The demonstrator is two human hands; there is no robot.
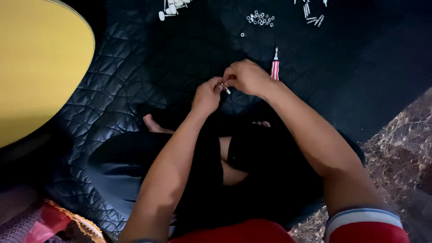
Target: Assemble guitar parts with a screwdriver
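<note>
- My left hand and right hand pinch a small white-tipped metal pin between fingertips.
- Its long axis runs diagonally, white tip pointing lower right.
- A red-striped screwdriver lies just beyond.

Screwdriver blocks fwd-right; washers further; mat left open

1. The mat under me is black, stitched in a quilted diamond pattern; it runs from the near left to the far right.
2. At the far left sits a plain yellow round surface.
3. Just right of my right hand lies a screwdriver with a red-and-white striped handle.
4. The small part I pinch between both hands is silvery with a white tip.
5. Far off, the little rings and pins are silver-white; the pieces at far left are white.
6. The floor at the near right is dark brown marble, veined pale.
7. My sleeve is red, its cuff banded white and blue.
</note>
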